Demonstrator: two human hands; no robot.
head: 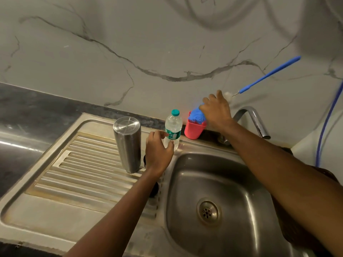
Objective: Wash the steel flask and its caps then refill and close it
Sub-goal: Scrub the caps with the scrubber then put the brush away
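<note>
Head view: our left grip (159, 151) curls round the water bottle (173, 125); right grip (216, 110), by the brush (269, 75), cannot tell. We clasp firmly before lifting.

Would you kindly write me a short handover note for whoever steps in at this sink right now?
Left hand: fingers curved at the plastic water bottle, grip unclear.
Right hand: over the blue scrubber in the pink cup, fingers hidden.
Steel flask stands flat end up on the drainboard; dark round pieces, likely its caps, lie partly hidden beside the left arm.
Done: apparently washing, not certain. Left: refill the flask, cap it.
</note>
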